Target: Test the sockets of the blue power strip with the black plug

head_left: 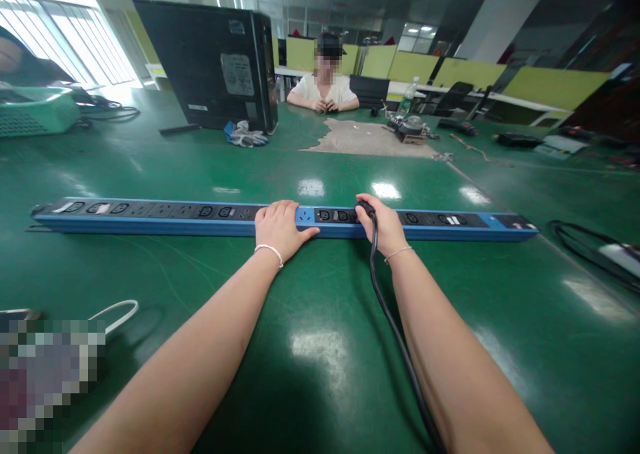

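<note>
1. Labels on the far left: the black computer case (210, 67) has a large pale label (237, 74) on its side, plus a small white one lower down; the print on both is too small and blurred to read.
2. Labels on the strip: your blue power strip (150, 226) has small white stickers (453, 221) toward its right end and others toward its left; their writing cannot be made out.
3. The strip itself: it is long and narrow, with blue sides and a black top carrying a row of sockets. A bright blue socket block (305, 216) sits near the middle, and another blue section comes just before the dark right end.
4. Where it is: it lies left to right across the glossy green counter (150, 167) in front of you.
5. Your left grip (279, 226) is spread, laid over the strip just left of the blue socket block, thumb pointing right along the near edge.
6. Your right grip (384, 222) is closed round a black plug (365, 208) at the strip's top, right of the middle; how deeply it is seated, you cannot tell. Its black cable (387, 301) runs toward the near edge.
7. Far side: blue-and-white gloves (247, 135) lie by the case, and a person in a white top (345, 89) sits beyond.
</note>
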{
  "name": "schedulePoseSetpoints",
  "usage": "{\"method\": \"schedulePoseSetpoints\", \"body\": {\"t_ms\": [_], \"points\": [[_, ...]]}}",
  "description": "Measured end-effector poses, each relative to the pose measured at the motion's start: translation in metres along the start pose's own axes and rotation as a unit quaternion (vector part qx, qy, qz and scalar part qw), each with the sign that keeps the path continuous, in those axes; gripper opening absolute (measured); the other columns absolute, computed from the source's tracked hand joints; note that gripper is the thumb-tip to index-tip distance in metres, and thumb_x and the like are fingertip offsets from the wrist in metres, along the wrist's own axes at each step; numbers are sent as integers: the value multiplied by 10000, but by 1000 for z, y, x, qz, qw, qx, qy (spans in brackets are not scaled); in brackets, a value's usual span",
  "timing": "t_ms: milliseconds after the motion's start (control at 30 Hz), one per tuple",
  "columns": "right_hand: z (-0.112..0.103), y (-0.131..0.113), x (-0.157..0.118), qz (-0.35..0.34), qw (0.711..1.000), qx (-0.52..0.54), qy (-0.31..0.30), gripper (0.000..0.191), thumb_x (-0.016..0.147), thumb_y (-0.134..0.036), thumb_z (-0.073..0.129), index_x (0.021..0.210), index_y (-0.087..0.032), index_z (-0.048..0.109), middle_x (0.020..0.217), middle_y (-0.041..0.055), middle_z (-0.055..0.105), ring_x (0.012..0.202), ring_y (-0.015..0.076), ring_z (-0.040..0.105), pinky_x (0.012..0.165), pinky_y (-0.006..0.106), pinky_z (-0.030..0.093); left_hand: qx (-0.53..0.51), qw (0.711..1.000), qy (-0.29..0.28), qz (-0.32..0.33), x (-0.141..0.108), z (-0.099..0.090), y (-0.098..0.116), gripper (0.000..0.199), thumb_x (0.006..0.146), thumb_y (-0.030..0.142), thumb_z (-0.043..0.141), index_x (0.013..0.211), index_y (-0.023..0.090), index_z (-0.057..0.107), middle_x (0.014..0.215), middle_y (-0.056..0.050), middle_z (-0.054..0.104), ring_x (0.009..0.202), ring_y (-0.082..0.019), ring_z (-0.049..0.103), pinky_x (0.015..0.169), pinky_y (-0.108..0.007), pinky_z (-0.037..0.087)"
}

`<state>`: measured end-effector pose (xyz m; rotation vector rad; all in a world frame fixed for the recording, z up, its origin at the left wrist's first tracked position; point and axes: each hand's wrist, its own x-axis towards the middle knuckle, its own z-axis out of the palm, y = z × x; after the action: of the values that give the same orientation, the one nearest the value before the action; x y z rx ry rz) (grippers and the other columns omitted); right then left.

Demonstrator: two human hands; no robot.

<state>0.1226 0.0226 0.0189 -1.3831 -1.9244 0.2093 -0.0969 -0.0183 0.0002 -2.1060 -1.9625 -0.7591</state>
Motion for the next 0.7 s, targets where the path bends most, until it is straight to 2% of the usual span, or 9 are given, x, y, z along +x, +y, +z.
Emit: {"method": "schedulePoseSetpoints", "body": {"t_ms": [167,367,600,700], "points": [[5,-2,-4,-3,999,-25,21,364,833,-336,468,1135,-186,605,943,91,701,787,237,654,737,361,502,6,1000,0,-2,1,1,0,618,736,631,540,1183,206,498,1240,-108,571,1180,-275,449,962,-427,287],[9,1,-8,-26,997,-43,51,341,844,-324,468,1132,-196,599,973,80,701,791,224,664,734,344,512,7,1000,-1,-3,1,1,0,613,735,625,546,1181,207,501,1242,-112,570,1180,-281,449,961,-437,288],[2,9,-6,-68,996,-62,-2,330,843,-295,490,1136,-177,585,980,92,696,833,231,669,765,349,521,3,1000,-1,-6,0,0,1,616,737,619,548,1189,203,501,1246,-116,566,1181,-282,449,966,-440,288],[4,9,-7,-61,996,-70,4,332,850,-303,488,1147,-184,575,1019,89,690,852,241,669,770,363,527,1,1000,-3,-5,0,0,1,620,735,621,547,1191,204,500,1249,-113,564,1187,-283,444,970,-438,286]]}}
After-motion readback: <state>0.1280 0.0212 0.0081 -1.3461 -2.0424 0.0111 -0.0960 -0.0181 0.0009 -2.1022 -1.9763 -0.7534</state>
